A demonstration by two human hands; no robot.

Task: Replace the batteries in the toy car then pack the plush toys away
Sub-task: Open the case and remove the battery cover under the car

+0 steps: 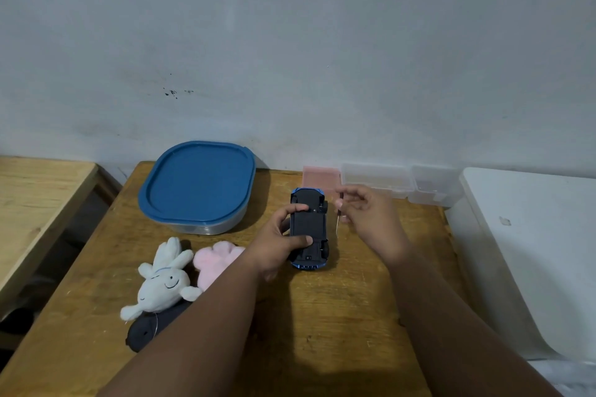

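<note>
A blue toy car (309, 226) lies upside down on the wooden table (338, 316), its black underside facing up. My left hand (277, 242) grips the car from its left side, thumb and fingers across the underside. My right hand (367, 216) hovers just right of the car, pinching a thin screwdriver (337, 219) with a pinkish handle, tip pointing down. Left of the car lie three plush toys: a white rabbit (163, 284), a pink one (214, 259) and a dark one (146, 330) partly hidden under my left forearm.
A lidded container with a blue lid (198, 185) stands at the table's back left. A pink box (321, 179) and clear plastic boxes (400, 184) line the wall at the back right. A white appliance (532, 251) borders the table's right; another wooden table (35, 203) sits left.
</note>
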